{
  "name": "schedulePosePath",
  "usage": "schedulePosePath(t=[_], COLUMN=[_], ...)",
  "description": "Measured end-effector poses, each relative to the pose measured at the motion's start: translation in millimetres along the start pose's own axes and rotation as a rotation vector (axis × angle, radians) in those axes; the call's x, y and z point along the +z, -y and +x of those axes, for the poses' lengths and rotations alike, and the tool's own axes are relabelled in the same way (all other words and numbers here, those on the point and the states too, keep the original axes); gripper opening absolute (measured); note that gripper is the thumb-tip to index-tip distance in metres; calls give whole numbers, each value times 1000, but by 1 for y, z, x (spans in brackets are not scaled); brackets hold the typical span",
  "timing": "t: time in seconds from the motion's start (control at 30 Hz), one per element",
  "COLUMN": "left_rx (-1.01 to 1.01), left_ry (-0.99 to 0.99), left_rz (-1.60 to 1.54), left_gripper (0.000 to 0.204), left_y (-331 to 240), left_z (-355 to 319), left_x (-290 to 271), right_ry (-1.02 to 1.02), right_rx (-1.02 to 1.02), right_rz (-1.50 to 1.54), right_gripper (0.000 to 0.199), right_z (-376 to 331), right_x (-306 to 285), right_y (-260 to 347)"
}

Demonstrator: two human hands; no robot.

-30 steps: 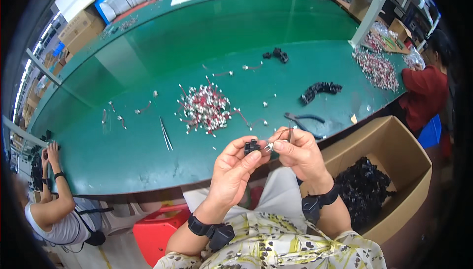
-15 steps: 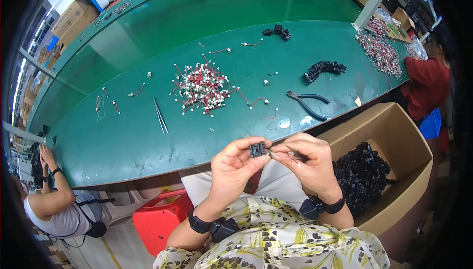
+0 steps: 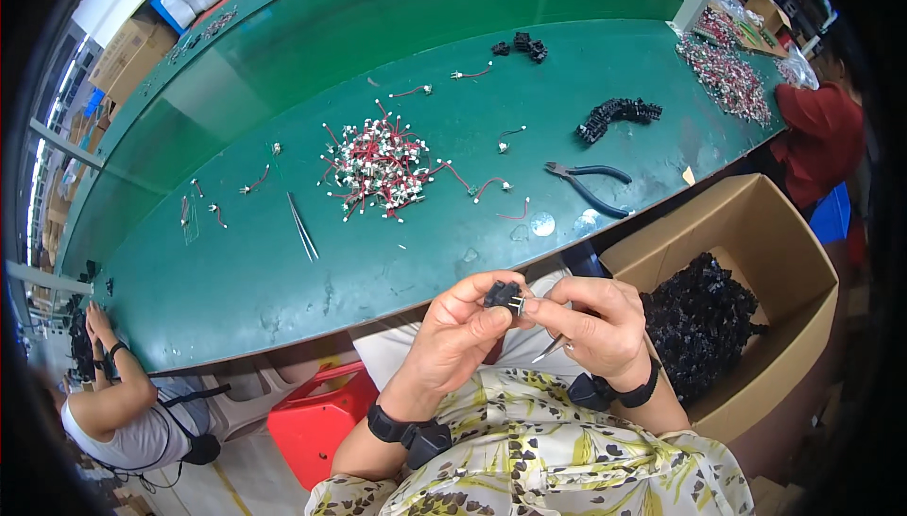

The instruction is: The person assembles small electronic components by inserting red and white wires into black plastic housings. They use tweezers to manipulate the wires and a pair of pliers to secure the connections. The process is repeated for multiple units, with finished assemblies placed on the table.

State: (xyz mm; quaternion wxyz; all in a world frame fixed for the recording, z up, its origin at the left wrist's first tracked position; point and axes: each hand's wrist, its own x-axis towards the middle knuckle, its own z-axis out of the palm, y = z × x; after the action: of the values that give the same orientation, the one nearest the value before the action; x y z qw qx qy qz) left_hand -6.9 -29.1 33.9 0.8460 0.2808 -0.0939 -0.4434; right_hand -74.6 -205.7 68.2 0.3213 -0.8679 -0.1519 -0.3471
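Above my lap, just off the bench's near edge, my left hand (image 3: 463, 332) is closed round a small black plastic housing (image 3: 502, 295). Pale metal prongs stick out of its right side. The thumb and forefinger of my right hand (image 3: 595, 322) pinch close to those prongs; whether they touch them I cannot tell. A thin pointed metal tool (image 3: 551, 350), perhaps tweezers, is tucked in the same hand with its tip pointing down and left. On the bench lie a pile of red-wired white connectors (image 3: 378, 166), silver tweezers (image 3: 302, 228) and dark-handled cutting pliers (image 3: 590, 187).
A row of black housings (image 3: 619, 117) and a smaller cluster (image 3: 520, 46) lie on the green bench (image 3: 425, 266). Right of me stands a cardboard box (image 3: 784, 318) holding black parts. A red stool (image 3: 316, 426) is at left. Co-workers sit on both sides.
The black housing has been turned in my left hand, so its prongs now show. My right hand has shifted slightly, and the metal tool's tip now hangs below its fingers.
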Motion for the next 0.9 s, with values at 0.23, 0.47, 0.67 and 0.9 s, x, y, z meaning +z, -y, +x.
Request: schedulePosePath(t=[0.23, 0.47, 0.67, 0.9], left_rx=[5, 15, -17, -14], left_ry=[-36, -35, 26, 66], left_rz=[51, 258, 175, -20], left_gripper=[37, 37, 37, 33], left_y=[0, -7, 0, 3], left_z=[-1, -4, -7, -4], left_x=[-1, -3, -13, -10], right_ry=[58, 113, 82, 9], right_rx=[-53, -73, -81, -90], right_rz=[-41, -35, 19, -8], right_gripper=[34, 31, 33, 38], right_z=[3, 8, 2, -7], right_x=[-3, -10, -3, -5], right_y=[-2, 3, 4, 1])
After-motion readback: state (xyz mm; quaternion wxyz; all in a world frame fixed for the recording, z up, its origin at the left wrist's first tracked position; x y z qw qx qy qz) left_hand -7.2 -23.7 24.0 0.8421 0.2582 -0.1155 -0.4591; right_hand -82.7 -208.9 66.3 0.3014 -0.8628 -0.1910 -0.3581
